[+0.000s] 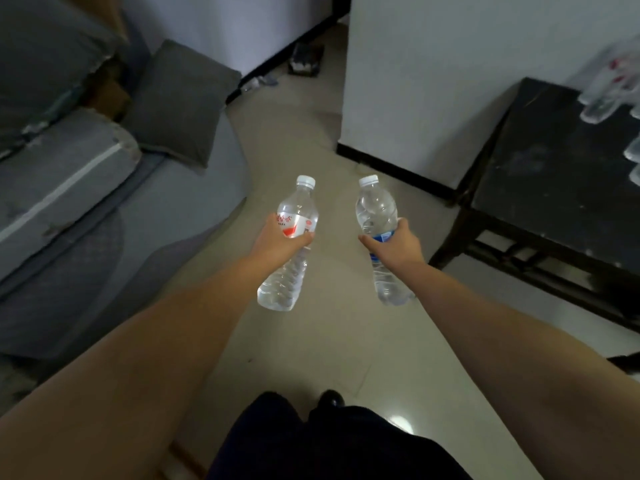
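My left hand [277,239] grips a clear water bottle with a red-and-white label [289,258] round its middle; the white cap points away from me. My right hand [398,245] grips a second clear water bottle with a blue label [379,216], also round its middle, cap pointing away. Both bottles are held out in front of me above the tiled floor, a short gap between them. Both arms are stretched forward.
A grey sofa [114,209] with cushions fills the left side. A black low table [540,174] stands at the right, with several clear bottles [606,95] on its far corner. A white wall corner [415,98] rises ahead. Open beige floor [311,341] runs between sofa and table.
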Motion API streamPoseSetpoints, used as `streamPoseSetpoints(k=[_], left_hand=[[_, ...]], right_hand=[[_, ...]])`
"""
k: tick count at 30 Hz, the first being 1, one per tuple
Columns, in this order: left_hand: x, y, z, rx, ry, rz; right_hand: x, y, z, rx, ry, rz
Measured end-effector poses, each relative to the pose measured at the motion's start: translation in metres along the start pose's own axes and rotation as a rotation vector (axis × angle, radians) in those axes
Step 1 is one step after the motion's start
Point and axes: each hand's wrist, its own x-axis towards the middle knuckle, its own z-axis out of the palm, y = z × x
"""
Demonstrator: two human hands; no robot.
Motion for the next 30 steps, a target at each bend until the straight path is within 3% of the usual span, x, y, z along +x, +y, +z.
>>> streamPoseSetpoints(k=[16, 24, 30], left_hand=[[0.197, 0.131, 0.119, 0.086, -0.319, 0.214], [0.302, 0.230, 0.165, 0.219, -0.454, 0.360], [0.326, 0.280, 0.232, 0.293, -0.587, 0.406]], right_hand=[[0.161, 0.004, -0.079, 0.144, 0.257, 0.184], [0.250, -0.012, -0.126, 0.233, 0.417, 0.256], [0.281, 0.021, -0.166, 0.291, 0.499, 0.389]])
